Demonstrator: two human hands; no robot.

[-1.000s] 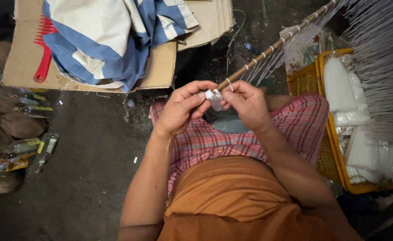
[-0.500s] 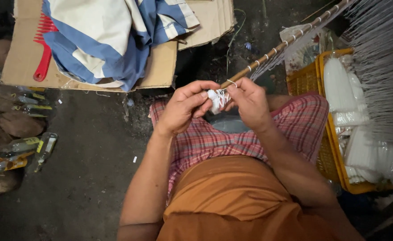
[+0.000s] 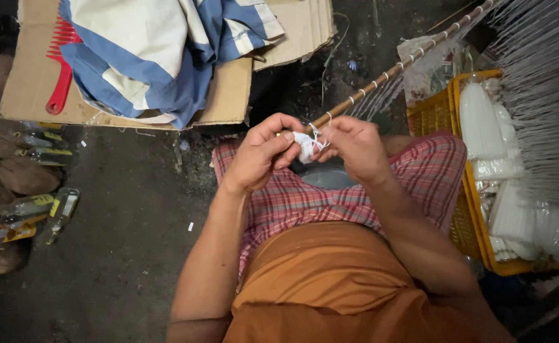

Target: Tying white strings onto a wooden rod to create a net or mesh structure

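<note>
Dark dirt floor (littered with bottles), flattened cardboard above.

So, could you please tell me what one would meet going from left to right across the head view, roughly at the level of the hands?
Small glass bottles → left hand → wad of white thread → right hand → yellow crate → white strands.
</note>
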